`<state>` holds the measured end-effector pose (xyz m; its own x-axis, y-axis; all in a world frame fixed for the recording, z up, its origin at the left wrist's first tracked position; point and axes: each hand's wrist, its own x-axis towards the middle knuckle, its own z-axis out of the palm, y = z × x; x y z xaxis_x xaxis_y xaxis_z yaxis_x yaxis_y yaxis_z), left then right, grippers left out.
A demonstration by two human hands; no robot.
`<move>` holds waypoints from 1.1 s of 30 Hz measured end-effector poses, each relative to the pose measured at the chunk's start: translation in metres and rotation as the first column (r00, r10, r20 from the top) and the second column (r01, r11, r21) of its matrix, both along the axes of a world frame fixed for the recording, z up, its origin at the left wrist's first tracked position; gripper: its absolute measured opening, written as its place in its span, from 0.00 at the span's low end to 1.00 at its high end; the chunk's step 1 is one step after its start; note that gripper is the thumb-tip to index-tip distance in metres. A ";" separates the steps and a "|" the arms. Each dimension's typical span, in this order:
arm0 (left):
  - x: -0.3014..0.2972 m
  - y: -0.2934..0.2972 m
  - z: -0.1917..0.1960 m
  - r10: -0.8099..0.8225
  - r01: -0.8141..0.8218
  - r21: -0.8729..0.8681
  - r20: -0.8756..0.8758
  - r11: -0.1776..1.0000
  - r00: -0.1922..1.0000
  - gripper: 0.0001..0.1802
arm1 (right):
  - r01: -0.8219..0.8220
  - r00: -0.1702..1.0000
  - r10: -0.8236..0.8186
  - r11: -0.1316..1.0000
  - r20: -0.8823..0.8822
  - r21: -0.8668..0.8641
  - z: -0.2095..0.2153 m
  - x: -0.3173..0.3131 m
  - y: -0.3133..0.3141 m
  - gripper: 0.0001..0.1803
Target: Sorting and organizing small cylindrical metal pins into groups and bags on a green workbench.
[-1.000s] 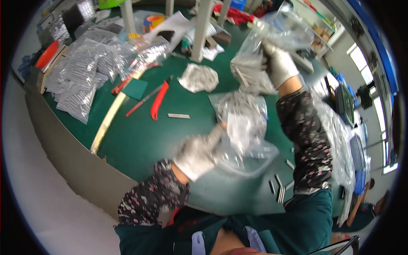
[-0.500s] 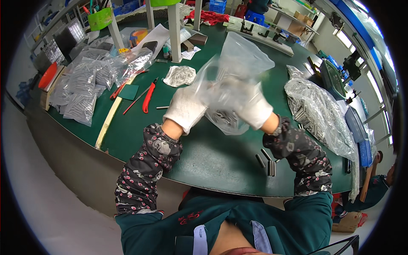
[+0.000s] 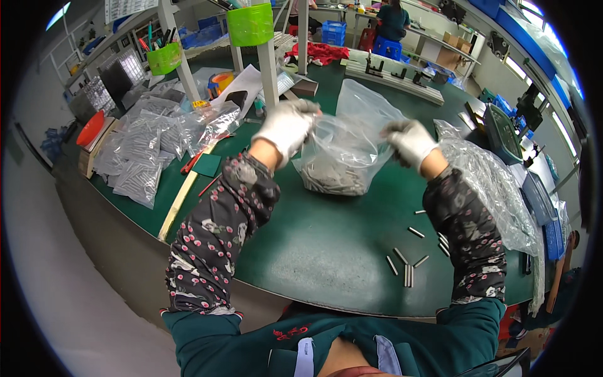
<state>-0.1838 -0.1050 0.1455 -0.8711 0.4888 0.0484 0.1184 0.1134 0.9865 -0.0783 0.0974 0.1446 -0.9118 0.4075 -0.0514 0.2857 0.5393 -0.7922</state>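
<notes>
A clear plastic bag (image 3: 352, 135) stands upright on the green table, its bottom filled with several small metal pins (image 3: 330, 178). My left hand (image 3: 287, 129), in a white glove, pinches the left side of the bag's mouth. On the other side my right hand (image 3: 409, 143), gloved too and slightly blurred, grips the right edge of the mouth. Between them the bag is spread wide. Loose metal pins (image 3: 408, 275) lie on the table in front of my right forearm, some standing close together in a small group.
To the left lie clear bags of metal pins (image 3: 137, 179), a wooden strip (image 3: 178, 206) and a green square (image 3: 206, 165). A large plastic bag of pins (image 3: 477, 179) lies along the right. Green holders hang on white posts (image 3: 269, 72) behind. A metal rail (image 3: 392, 81) lies at the back.
Both hands have moved apart and upward, opening the bag's mouth between them. The bag has been stood upright. More loose pins show on the right as my view has tilted up.
</notes>
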 end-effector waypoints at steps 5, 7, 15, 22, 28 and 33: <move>-0.049 -0.015 0.066 0.196 -0.196 0.196 0.020 0.961 0.980 0.08 | -0.077 0.948 0.010 0.977 -0.318 -0.198 0.082 -0.041 -0.033 0.07; -0.065 -0.020 0.074 0.249 -0.239 0.182 -0.033 0.954 0.968 0.07 | -0.072 0.927 -0.023 0.969 -0.373 -0.237 0.084 -0.076 -0.034 0.07; -0.119 -0.004 0.076 0.309 -0.249 0.256 -0.225 0.934 0.924 0.09 | 0.220 0.950 0.071 0.544 -0.305 0.810 0.066 -0.203 0.005 0.12; -0.130 -0.030 0.001 0.304 -0.287 0.271 -0.020 0.919 0.952 0.22 | -0.160 0.866 0.175 0.985 -0.468 0.072 0.049 -0.125 0.004 0.18; -0.065 -0.042 -0.027 0.225 -0.177 0.352 -0.102 0.919 0.969 0.28 | -0.050 0.968 0.125 0.945 -0.216 0.322 0.025 0.085 0.029 0.15; 0.026 -0.067 -0.068 0.017 -0.175 -0.171 -0.668 0.969 0.744 0.21 | 0.190 0.982 -0.156 0.859 -0.111 0.476 -0.065 0.240 0.034 0.09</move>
